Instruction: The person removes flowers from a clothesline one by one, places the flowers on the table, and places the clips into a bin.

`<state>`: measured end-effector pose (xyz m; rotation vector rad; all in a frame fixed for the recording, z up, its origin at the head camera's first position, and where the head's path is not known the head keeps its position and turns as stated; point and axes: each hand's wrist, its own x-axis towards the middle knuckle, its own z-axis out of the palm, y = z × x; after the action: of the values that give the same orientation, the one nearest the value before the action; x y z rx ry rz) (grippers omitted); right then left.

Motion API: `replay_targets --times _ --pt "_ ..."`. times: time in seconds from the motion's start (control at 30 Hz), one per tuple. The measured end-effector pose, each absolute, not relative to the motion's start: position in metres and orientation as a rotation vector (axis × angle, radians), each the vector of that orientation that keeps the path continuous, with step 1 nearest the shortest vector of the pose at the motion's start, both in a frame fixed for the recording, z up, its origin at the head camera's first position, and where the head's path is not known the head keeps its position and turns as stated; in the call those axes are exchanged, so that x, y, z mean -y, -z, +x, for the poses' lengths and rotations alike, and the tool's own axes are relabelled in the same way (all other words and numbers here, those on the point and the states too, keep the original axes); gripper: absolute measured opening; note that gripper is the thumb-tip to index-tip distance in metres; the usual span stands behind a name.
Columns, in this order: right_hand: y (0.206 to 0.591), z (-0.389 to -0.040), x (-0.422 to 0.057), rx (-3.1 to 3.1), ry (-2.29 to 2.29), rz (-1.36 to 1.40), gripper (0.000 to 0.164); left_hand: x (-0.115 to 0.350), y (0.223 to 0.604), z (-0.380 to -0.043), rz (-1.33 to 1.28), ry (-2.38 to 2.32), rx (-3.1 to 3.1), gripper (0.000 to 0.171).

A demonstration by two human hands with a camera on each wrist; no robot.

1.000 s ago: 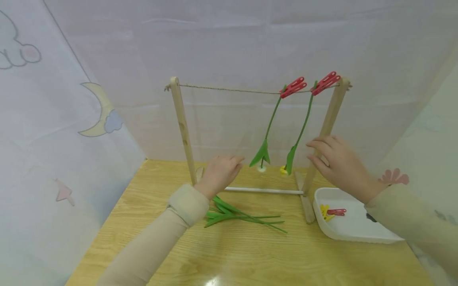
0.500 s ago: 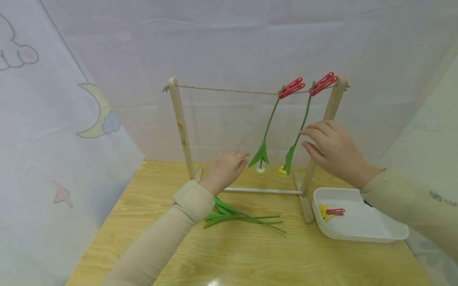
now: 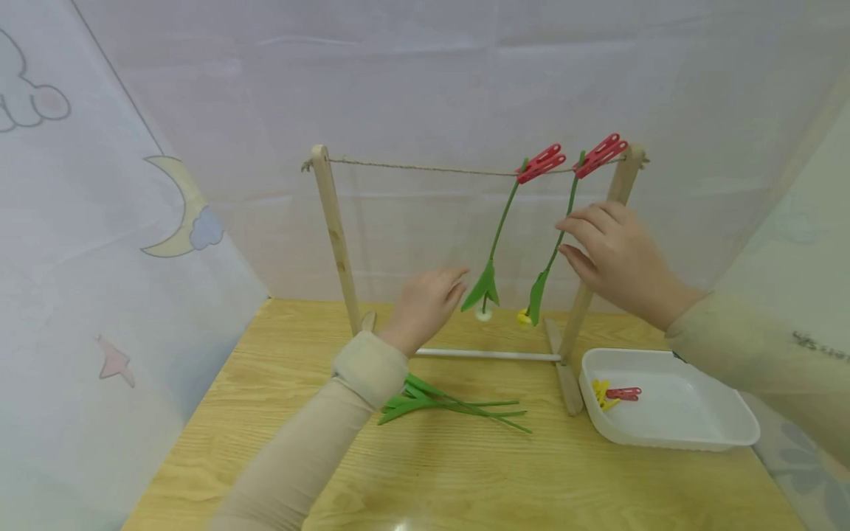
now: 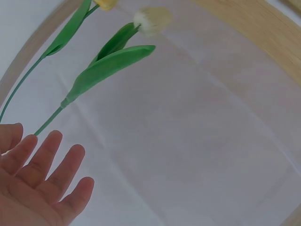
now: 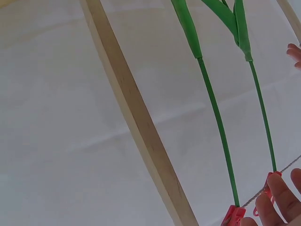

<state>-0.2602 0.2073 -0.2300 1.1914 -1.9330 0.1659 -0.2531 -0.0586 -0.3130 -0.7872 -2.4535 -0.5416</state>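
Two artificial tulips hang head-down from a twine line, each clipped by its stem end with a red clothespin. The white tulip is on the left and the yellow tulip on the right. My left hand, fingers spread and holding nothing, is just left of the white tulip's leaves. Beside the yellow tulip's stem, my right hand is raised with loosely bent fingers and nothing in its grasp; its fingertips overlap that stem in the head view.
The line runs between two wooden posts joined low by a white rod. Several green tulip stems lie on the wooden table, their heads hidden by my left arm. At right, a white tray holds yellow and red clothespins.
My right hand has risen and shifted slightly left toward the yellow tulip's stem. My left hand has moved up and right, nearer the white tulip. The tulips stay clipped in place.
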Motion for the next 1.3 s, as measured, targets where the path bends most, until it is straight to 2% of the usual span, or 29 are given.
replay_targets --times 0.77,0.97,1.3 --pt "0.175 -0.279 -0.199 1.998 -0.113 1.022 0.044 0.026 0.285 -0.269 -0.531 0.996 2.572 0.043" --pt "0.161 -0.282 -0.198 2.135 -0.055 0.971 0.047 0.014 0.281 -0.271 -0.461 1.262 2.558 0.048" --pt "0.138 -0.294 -0.193 2.536 0.006 0.837 0.049 -0.003 0.274 -0.280 -0.427 1.402 2.477 0.054"
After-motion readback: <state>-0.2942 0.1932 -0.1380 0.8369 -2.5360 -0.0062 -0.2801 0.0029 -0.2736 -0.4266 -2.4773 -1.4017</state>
